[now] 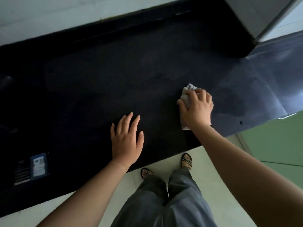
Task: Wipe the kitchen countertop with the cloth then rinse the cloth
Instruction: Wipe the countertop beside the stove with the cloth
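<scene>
Dark worktop [98, 82], wet sheen toward right end. Left hand [127, 141] flat, fingers spread, near front edge, mid-worktop. Right hand [196, 108] palm-down, fingers curled over folded pale cloth [186, 95], pressing it onto worktop, right of centre.

Open dark bench [101, 76] ahead of our hands, blue packet [39, 166] near left front edge, grey cabinet [255, 18] blocking far right corner

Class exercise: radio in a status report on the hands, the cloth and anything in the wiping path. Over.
Right hand pressing cloth flat on the dark countertop. Left hand open, palm down, empty. Blue-edged card lies far left, clear of the cloth.
</scene>
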{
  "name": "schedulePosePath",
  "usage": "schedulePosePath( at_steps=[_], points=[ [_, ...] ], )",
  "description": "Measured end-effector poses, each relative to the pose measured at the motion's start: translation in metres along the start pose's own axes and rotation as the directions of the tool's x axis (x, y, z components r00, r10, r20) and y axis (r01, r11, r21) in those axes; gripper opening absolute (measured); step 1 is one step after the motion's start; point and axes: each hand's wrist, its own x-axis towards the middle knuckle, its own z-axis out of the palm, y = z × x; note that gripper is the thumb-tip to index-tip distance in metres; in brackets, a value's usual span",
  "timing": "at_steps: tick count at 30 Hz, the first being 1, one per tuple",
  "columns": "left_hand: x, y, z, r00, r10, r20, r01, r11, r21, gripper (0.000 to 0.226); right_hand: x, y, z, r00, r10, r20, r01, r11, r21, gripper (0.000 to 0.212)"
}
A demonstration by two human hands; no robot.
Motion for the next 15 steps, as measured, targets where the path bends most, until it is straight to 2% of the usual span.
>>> schedulePosePath(
  at_steps=[3, 6, 8, 9, 11, 13, 15],
  points=[
    [0.0, 0.0, -0.001, 1.0, -0.001, 0.006, 0.001, 1.0, 0.012, 0.051, -0.015, -0.021, 0.009, 0.981, -0.17, 0.098, 0.169, 0.985, 0.017, 0.045],
    [0.0, 0.0, -0.002, 1.0, -0.007, 0.012, 0.007, 1.0, 0.01, 0.051, -0.049, -0.013, 0.007, 0.911, -0.392, 0.129, 0.391, 0.92, 0.039, 0.039],
    [0.0, 0.001, -0.003, 1.0, -0.009, 0.014, 0.008, 1.0, 0.013, 0.051, -0.054, 0.002, 0.001, 0.877, -0.458, 0.146, 0.459, 0.888, 0.03, 0.037],
    [0.0, 0.002, -0.003, 1.0, -0.01, 0.014, 0.01, 1.0, 0.013, 0.051, -0.047, 0.007, -0.001, 0.88, -0.454, 0.143, 0.456, 0.89, 0.018, 0.037],
    [0.0, 0.002, -0.002, 1.0, -0.017, 0.02, 0.017, 1.0, 0.008, 0.051, -0.021, 0.01, 0.001, 0.929, -0.353, 0.111, 0.355, 0.935, -0.004, 0.037],
    [0.0, 0.003, -0.003, 0.999, -0.023, 0.025, 0.022, 1.0, 0.009, 0.051, 0.015, -0.003, 0.007, 0.971, -0.223, 0.09, 0.223, 0.975, 0.005, 0.038],
    [0.001, 0.002, -0.005, 0.999, -0.017, 0.038, 0.016, 1.0, 0.017, 0.051, 0.044, -0.026, 0.017, 0.981, -0.179, 0.074, 0.178, 0.984, 0.018, 0.041]
  ],
)
